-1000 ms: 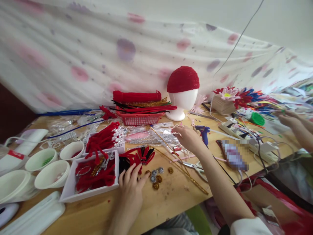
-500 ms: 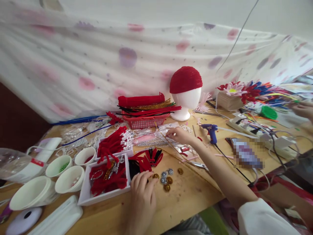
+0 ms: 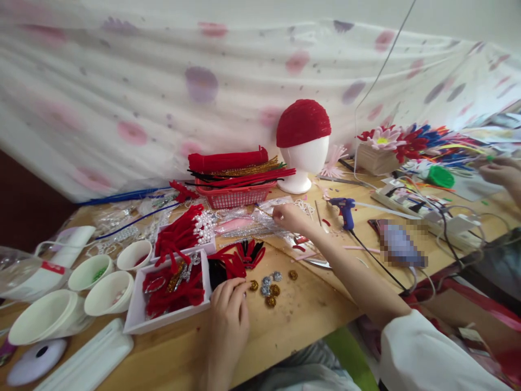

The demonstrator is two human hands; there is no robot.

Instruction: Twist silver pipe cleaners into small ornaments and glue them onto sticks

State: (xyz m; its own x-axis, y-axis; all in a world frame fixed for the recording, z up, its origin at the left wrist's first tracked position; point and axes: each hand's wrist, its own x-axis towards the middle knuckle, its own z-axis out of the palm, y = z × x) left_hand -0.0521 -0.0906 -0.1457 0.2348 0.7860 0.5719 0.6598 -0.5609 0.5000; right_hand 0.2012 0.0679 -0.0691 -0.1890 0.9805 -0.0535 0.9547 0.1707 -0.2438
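My left hand [image 3: 230, 307] rests on the near side of the wooden table, fingers loosely bent and apart, palm down. Just beyond its fingertips lie gold coiled balls [image 3: 275, 290] and silver coiled balls [image 3: 266, 281]. Farther out, my right hand [image 3: 287, 218] is closed in a pinch on a thin gold pipe cleaner [image 3: 257, 206], whose end shows left of the fingers. A red and black pipe-cleaner piece [image 3: 250, 254] lies between the hands. Left of it is a white box [image 3: 205, 271] with red fuzzy pieces in it.
Behind stands a white foam head [image 3: 303, 157] with a red cap [image 3: 304, 124], beside a red basket [image 3: 234, 196] of pipe cleaners. A blue glue gun [image 3: 344, 210] and a power strip [image 3: 401, 203] lie right. Paper cups [image 3: 108, 293] stand left. Another person's hand [image 3: 502, 172] shows far right.
The whole view has shifted slightly, so most things sit a little higher and to the left. My right hand still pinches the gold pipe cleaner; my left hand stays by the coiled balls.
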